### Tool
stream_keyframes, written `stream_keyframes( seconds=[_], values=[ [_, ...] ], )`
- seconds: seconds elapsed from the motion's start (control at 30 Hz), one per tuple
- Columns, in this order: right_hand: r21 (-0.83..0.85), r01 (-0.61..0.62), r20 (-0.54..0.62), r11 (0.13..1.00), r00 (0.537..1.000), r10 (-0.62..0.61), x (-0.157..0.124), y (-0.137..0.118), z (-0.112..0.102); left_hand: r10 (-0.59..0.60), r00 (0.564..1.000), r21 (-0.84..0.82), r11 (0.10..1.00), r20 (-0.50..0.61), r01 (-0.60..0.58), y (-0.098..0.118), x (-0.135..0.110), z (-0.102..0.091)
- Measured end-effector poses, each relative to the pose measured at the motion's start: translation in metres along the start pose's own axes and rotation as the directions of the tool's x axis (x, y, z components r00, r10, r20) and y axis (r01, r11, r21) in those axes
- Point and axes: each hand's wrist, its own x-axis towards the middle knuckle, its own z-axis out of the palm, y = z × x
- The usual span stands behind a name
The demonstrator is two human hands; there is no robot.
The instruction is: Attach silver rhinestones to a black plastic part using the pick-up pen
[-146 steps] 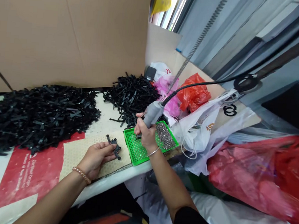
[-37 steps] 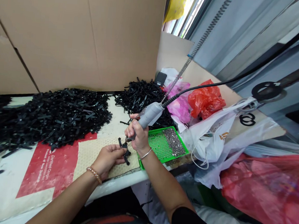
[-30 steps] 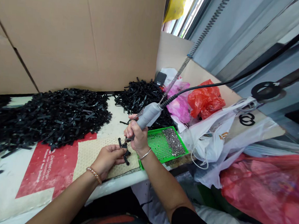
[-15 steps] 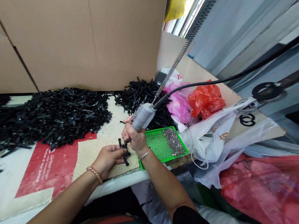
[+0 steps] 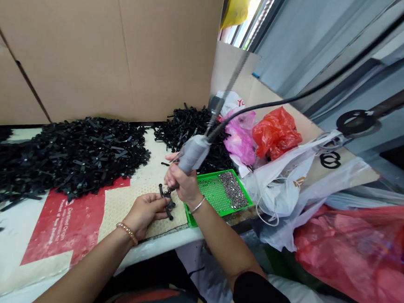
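Wrapped around a grey electric screwdriver [image 5: 194, 154] is my right hand [image 5: 184, 183]; the tool hangs from a coil spring and a black cable, its tip pointing down. My left hand [image 5: 149, 211] pinches a small black plastic part [image 5: 169, 204] with short arms, held over a cream textured mat [image 5: 119, 204]. The screwdriver's tip meets or nearly meets this part; the exact contact is hidden by my fingers. Just right of my right hand lies a green perforated tray [image 5: 205, 194] with many small silver screws [image 5: 234, 190] at its right side.
A large heap of black plastic parts [image 5: 93, 154] covers the left of the table, and a smaller pile [image 5: 183, 126] sits at the back. Red and pink plastic bags [image 5: 276, 134] lie behind the tray. A cardboard wall [image 5: 101, 45] stands behind. White bags hang at the right edge.
The spring looks blurred and the cable has swung a little. Both hands keep nearly the same place and hold; the view has shifted slightly.
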Motion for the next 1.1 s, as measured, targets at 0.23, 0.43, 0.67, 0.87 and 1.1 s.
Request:
stream_keyframes(
  seconds=[0.23, 0.43, 0.67, 0.87, 1.1],
  values=[
    [-0.088, 0.166, -0.259, 0.982, 0.948, -0.183, -0.025, -0.028, -0.037, -0.03, 0.999, 0.04, 0.999, -0.039, 0.031, 0.003, -0.002, 0.002],
    [-0.127, 0.069, -0.274, 0.989, 0.956, -0.102, -0.044, -0.005, -0.058, -0.026, 0.999, 0.031, 0.999, -0.046, 0.027, 0.004, -0.003, 0.001],
    [-0.131, 0.047, -0.226, 0.99, 0.971, -0.076, -0.053, -0.001, -0.059, -0.029, 0.997, 0.026, 0.999, -0.068, 0.03, 0.005, -0.006, 0.003],
    [-0.15, 0.05, -0.232, 0.987, 0.969, -0.084, -0.053, 0.003, -0.06, -0.024, 0.998, 0.031, 0.999, -0.061, 0.026, 0.006, -0.006, 0.004],
    [-0.18, 0.05, -0.217, 0.982, 0.972, -0.089, -0.053, 0.006, -0.065, -0.02, 0.997, 0.029, 0.999, -0.079, 0.023, 0.004, -0.006, 0.004]
  ],
)
